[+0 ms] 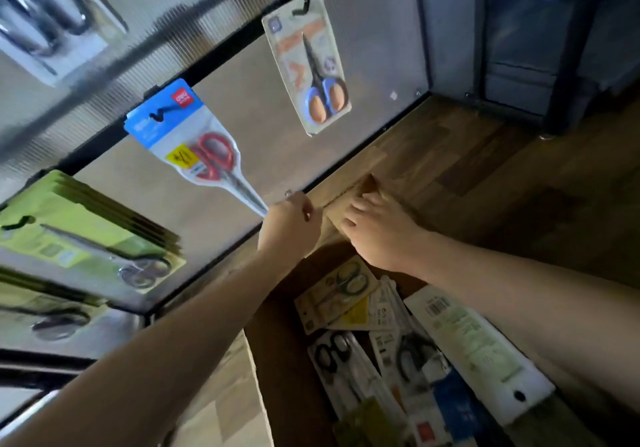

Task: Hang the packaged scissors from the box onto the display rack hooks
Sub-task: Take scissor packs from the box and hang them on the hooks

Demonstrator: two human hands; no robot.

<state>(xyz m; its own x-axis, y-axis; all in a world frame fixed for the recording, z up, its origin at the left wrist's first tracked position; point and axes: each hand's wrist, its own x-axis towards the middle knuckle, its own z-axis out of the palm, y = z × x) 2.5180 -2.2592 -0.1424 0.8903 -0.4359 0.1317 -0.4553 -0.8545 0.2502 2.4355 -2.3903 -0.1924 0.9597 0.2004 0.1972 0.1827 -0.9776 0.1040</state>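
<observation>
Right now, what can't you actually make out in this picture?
- Head view, left hand: whatever its curled fingers hold is hidden by the hand.
- Box: its near end is cut off by the bottom edge.
- Top-left hanging pack: motion blur, contents unreadable.
- Packs in the box: print too dark and small.

Both hands meet at the far flap of the cardboard box [349,204]. The right hand [375,232] lies flat on the flap, fingers straight. The left hand [289,226] is curled at the flap's edge, just beside the right. Below the right hand, packaged scissors [381,335] lie piled in the box. Above the left hand, a red-handled pack [188,141] hangs on the display rack [242,41], its tip near the knuckles; a blue-handled pack [310,62] hangs higher, green packs [86,235] further left.
</observation>
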